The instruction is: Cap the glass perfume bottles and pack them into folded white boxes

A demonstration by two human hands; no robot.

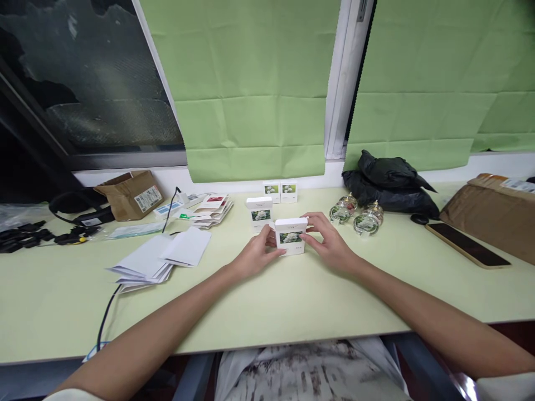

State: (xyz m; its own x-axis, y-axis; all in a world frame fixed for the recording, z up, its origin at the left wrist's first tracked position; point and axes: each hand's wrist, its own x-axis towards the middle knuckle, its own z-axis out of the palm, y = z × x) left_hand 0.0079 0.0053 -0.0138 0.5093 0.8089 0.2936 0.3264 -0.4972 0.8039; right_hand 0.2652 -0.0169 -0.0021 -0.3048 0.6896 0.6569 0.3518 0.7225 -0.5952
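A small white box [291, 238] with a white-flower picture on its front stands upright on the table in the middle of the head view. My left hand [258, 252] grips its left side, thumb at the lower front edge. On the other side my right hand [328, 239] holds the box's right edge between thumb and fingers. Just behind and to the left, a second upright box [259, 211] bears a like flower picture. Farther back, against the wall, two more such boxes, a left one [271, 191] and a right one [288, 192], stand side by side.
Folded white sheets [144, 259] and a stack of flat cards [213, 210] lie on the left, near an open cardboard box [129, 195]. On the right are two ornate glass jars [366, 221], a black plastic bag [387, 184], a phone [466, 244] and a large carton [493, 214].
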